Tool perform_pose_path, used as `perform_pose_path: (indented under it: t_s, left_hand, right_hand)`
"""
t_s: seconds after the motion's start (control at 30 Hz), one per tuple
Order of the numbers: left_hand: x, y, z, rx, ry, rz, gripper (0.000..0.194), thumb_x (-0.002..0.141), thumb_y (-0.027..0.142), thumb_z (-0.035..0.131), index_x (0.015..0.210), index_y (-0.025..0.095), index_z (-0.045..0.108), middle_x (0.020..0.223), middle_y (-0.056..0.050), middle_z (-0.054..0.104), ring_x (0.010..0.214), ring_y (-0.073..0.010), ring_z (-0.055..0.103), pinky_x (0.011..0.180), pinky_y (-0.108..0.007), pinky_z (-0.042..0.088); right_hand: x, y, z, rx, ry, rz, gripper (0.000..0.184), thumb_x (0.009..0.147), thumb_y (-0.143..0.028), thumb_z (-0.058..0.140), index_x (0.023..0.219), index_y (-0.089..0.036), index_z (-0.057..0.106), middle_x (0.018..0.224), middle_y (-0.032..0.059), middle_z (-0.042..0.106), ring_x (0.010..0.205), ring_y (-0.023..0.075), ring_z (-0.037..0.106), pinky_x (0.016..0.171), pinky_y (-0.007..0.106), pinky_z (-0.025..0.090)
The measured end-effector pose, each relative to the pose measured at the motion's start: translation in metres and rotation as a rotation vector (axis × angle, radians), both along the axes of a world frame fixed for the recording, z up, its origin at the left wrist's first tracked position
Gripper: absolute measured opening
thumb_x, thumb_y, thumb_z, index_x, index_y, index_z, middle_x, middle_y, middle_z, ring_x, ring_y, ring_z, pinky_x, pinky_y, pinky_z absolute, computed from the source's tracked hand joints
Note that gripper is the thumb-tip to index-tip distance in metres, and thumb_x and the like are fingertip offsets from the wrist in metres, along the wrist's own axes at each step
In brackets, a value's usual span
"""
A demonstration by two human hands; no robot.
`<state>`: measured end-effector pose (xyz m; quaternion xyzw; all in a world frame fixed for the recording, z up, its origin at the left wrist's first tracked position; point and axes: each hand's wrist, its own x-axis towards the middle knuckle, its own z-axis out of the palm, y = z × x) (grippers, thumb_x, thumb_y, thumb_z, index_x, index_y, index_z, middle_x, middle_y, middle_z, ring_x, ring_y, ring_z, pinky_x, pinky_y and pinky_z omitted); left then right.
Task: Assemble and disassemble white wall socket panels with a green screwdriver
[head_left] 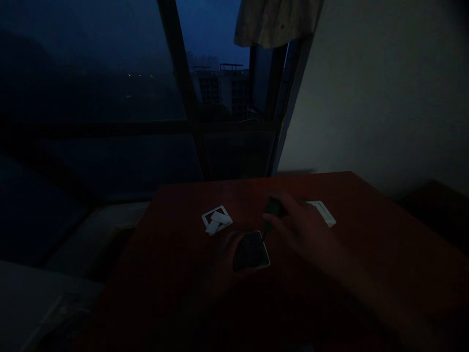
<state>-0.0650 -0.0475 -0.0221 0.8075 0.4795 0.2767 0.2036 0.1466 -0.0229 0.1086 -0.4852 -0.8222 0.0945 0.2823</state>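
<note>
My left hand (229, 259) is closed around a square plate with a dark back and white rim, perhaps a wall switch (252, 250), near the middle of the table. In my right hand (296, 225) is a screwdriver (273, 210) with a green handle, held between thumb and fingers. Its thin shaft points down to the top right edge of the square piece; whether the tip touches is too dark to tell. Left of the hands lies a white square frame (205, 215) with two white rectangular pieces (219, 217) crossed over it. Another white plate (324, 212) is partly hidden behind my right hand.
The reddish-brown table (176, 210) stands beside a dark-framed window (192, 98) and a pale wall (373, 88). A short curtain (276, 22) hangs at the top. Buildings show outside under a dim blue sky. The room is very dark.
</note>
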Motion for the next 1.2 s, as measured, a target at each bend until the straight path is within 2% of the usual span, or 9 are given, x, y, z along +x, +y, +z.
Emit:
perform_pose_path:
  t_s: [0.17, 0.33, 0.47, 0.53, 0.63, 0.77, 0.87, 1.0, 1.2]
  left_hand:
    - [-0.002, 0.001, -0.005, -0.009, 0.024, -0.001, 0.074, 0.073, 0.045, 0.073, 0.135, 0.024, 0.04, 0.143, -0.011, 0.038, 0.133, -0.0312, 0.032, 0.11, -0.05, 0.03]
    - [-0.002, 0.001, -0.004, -0.032, 0.002, -0.007, 0.074, 0.073, 0.043, 0.073, 0.136, 0.024, 0.039, 0.144, -0.011, 0.036, 0.134, -0.0309, 0.031, 0.11, -0.049, 0.03]
    - [-0.002, 0.001, -0.004, -0.019, 0.017, -0.002, 0.075, 0.073, 0.047, 0.073, 0.135, 0.022, 0.04, 0.144, -0.011, 0.037, 0.134, -0.0305, 0.031, 0.111, -0.049, 0.028]
    - [-0.001, 0.0, -0.005, -0.038, 0.02, 0.014, 0.074, 0.073, 0.049, 0.072, 0.135, 0.022, 0.041, 0.142, -0.012, 0.04, 0.133, -0.0309, 0.034, 0.11, -0.049, 0.03]
    - [0.0, -0.002, -0.004, -0.061, 0.019, 0.023, 0.078, 0.071, 0.046, 0.074, 0.137, 0.022, 0.04, 0.142, -0.012, 0.039, 0.133, -0.0319, 0.034, 0.11, -0.049, 0.032]
    - [-0.005, -0.003, 0.003, -0.072, 0.014, 0.05, 0.079, 0.071, 0.04, 0.075, 0.139, 0.024, 0.036, 0.146, -0.011, 0.033, 0.134, -0.0318, 0.032, 0.11, -0.049, 0.032]
    - [-0.024, -0.003, 0.007, -0.058, 0.05, 0.178, 0.06, 0.082, 0.039, 0.063, 0.136, 0.026, 0.04, 0.14, -0.009, 0.042, 0.127, -0.0289, 0.042, 0.104, -0.046, 0.039]
    - [-0.061, -0.001, 0.01, -0.02, 0.187, 0.37, 0.031, 0.087, 0.034, 0.052, 0.115, 0.022, 0.058, 0.12, -0.008, 0.057, 0.112, -0.0272, 0.054, 0.096, -0.044, 0.044]
    - [-0.085, -0.002, 0.01, -0.112, 0.323, 0.274, 0.021, 0.088, 0.026, 0.047, 0.101, 0.022, 0.063, 0.11, -0.007, 0.06, 0.1, -0.0246, 0.059, 0.087, -0.04, 0.047]
  right_hand:
    - [-0.013, -0.006, -0.001, 0.12, -0.215, -0.145, 0.035, 0.089, -0.048, 0.051, 0.11, -0.019, 0.051, 0.09, 0.0077, 0.068, 0.067, 0.0236, 0.064, 0.053, 0.03, 0.04]
    - [-0.019, -0.006, -0.002, 0.148, -0.247, -0.173, 0.033, 0.089, -0.047, 0.051, 0.105, -0.018, 0.051, 0.091, 0.0088, 0.067, 0.069, 0.0234, 0.064, 0.05, 0.028, 0.036]
    - [-0.008, -0.001, 0.0, 0.09, -0.095, -0.075, 0.023, 0.087, -0.04, 0.056, 0.099, -0.02, 0.052, 0.083, 0.0047, 0.066, 0.066, 0.0193, 0.062, 0.053, 0.027, 0.038]
    - [0.004, 0.004, -0.005, 0.059, 0.078, -0.133, 0.022, 0.084, -0.039, 0.059, 0.095, -0.021, 0.054, 0.075, 0.0014, 0.064, 0.063, 0.0169, 0.06, 0.055, 0.026, 0.04]
    - [0.022, 0.015, -0.03, -0.017, 0.488, -0.379, 0.028, 0.079, -0.046, 0.063, 0.089, -0.02, 0.056, 0.074, 0.0011, 0.061, 0.064, 0.017, 0.058, 0.058, 0.028, 0.045]
    - [0.033, 0.021, -0.088, -0.549, 1.242, -0.374, 0.03, 0.067, -0.039, 0.075, 0.082, -0.023, 0.056, 0.079, -0.0027, 0.06, 0.074, 0.0157, 0.061, 0.065, 0.028, 0.052]
    - [0.029, 0.016, -0.124, -0.711, 1.337, -0.331, 0.026, 0.066, -0.038, 0.074, 0.082, -0.022, 0.062, 0.091, -0.0003, 0.063, 0.084, 0.0177, 0.063, 0.073, 0.031, 0.054]
    - [0.025, 0.008, -0.144, -0.854, 1.348, -0.306, 0.027, 0.069, -0.037, 0.072, 0.09, -0.02, 0.069, 0.09, 0.0032, 0.069, 0.071, 0.0161, 0.065, 0.061, 0.026, 0.052]
    - [0.026, 0.007, -0.148, -0.871, 1.429, -0.282, 0.035, 0.062, -0.033, 0.081, 0.093, -0.022, 0.07, 0.092, 0.0018, 0.07, 0.077, 0.0145, 0.065, 0.066, 0.023, 0.05]
